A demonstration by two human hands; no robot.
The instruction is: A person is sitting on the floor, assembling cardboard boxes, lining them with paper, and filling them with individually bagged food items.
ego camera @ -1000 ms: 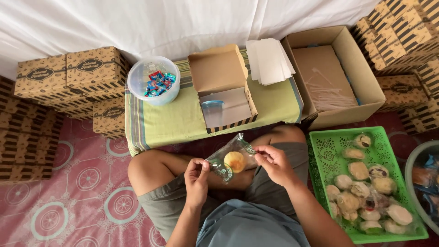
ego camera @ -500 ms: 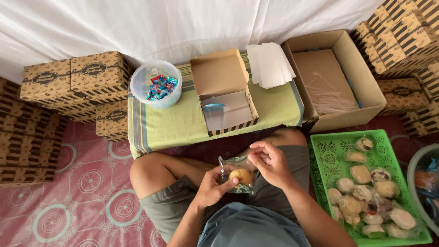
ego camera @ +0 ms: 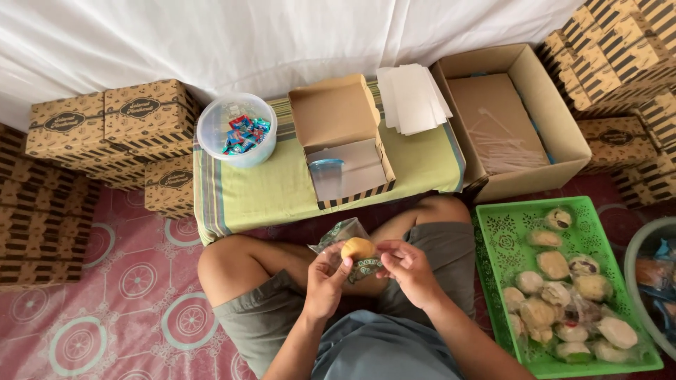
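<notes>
Left hand (ego camera: 325, 281): grip closed on the near-left edge of the clear wrapper (ego camera: 345, 246), thumb up beside the bun.
Right hand (ego camera: 408, 269): fingertips pinched on the wrapper's right edge, nothing else held.
Bun (ego camera: 358, 248): round, golden, partly inside the wrapper, held over the lap between both hands, near the worktop's front edge.
Worktop (ego camera: 282, 190): low, under a green striped cloth, just beyond the knees.
Open small box (ego camera: 345, 141): centre of the worktop, lid up, a clear lidded cup (ego camera: 327, 176) inside.
Plastic bowl (ego camera: 236, 130): far left on the worktop, holding wrapped sweets.
Paper sheets (ego camera: 412, 98): white stack, far right on the worktop.
Large carton (ego camera: 507, 119): right of the worktop, open.
Green tray (ego camera: 500, 260): floor, right of the lap, holding more wrapped buns.
Risk: the bun sits only partly covered; in judgement, a loosened pinch or a tilted wrapper could let it slip onto the lap or floor, and a hard squeeze could dent it.
</notes>
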